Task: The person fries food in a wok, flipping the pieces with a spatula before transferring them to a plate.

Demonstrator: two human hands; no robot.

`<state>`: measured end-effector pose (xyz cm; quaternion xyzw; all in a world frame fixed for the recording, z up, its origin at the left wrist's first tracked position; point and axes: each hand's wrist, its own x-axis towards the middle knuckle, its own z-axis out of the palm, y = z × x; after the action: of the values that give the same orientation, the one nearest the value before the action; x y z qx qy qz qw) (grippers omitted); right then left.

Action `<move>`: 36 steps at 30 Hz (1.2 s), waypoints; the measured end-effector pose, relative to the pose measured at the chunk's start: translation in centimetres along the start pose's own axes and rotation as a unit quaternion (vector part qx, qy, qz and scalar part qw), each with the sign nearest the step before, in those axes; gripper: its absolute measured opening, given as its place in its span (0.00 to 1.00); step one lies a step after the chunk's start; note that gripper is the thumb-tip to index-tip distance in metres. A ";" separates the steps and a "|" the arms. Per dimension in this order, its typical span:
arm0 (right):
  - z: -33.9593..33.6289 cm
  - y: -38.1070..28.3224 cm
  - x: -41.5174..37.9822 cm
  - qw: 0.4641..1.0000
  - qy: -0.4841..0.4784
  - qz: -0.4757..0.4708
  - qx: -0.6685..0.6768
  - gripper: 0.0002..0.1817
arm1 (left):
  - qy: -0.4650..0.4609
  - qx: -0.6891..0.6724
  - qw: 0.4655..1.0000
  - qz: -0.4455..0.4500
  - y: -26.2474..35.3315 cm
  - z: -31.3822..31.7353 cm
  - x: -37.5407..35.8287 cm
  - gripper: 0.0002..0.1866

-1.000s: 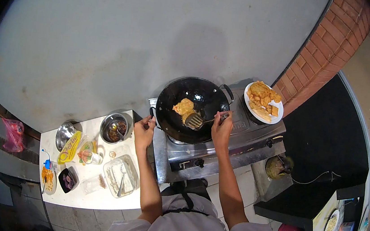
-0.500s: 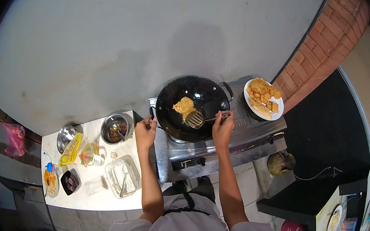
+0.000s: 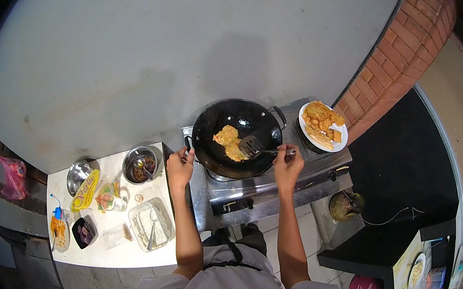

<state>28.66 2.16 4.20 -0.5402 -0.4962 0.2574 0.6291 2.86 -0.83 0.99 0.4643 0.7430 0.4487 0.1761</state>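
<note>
Steadying wok (image 3: 261,119): left hand (image 3: 179,167) curled shut on side handle (image 3: 188,141)
Spatula (image 3: 250,146): right hand (image 3: 289,170) closed round it; best slid low, flat under fritter (image 3: 235,151)

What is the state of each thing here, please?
Wok: on stove, golden food inside.
Stove: no flame visible.
Spatula: in right hand, head at golden food.
Left hand: fingers at wok handle.
Plate: loaded with fried pieces.
Box: open, white contents, spoon inside.
Black bowl: open, dark pieces inside.
Steel bowl nearest wok: dark contents, spoon inside.
</note>
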 end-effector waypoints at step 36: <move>3.6 2.5 0.2 0.988 -0.041 -0.038 -0.141 0.12 | -0.048 -0.001 0.999 -0.003 -1.1 -1.1 0.0 0.22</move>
<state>25.99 4.61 1.65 -0.5930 -0.5730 0.1823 0.5355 1.48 -1.58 0.66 0.4834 0.7343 0.4261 0.2135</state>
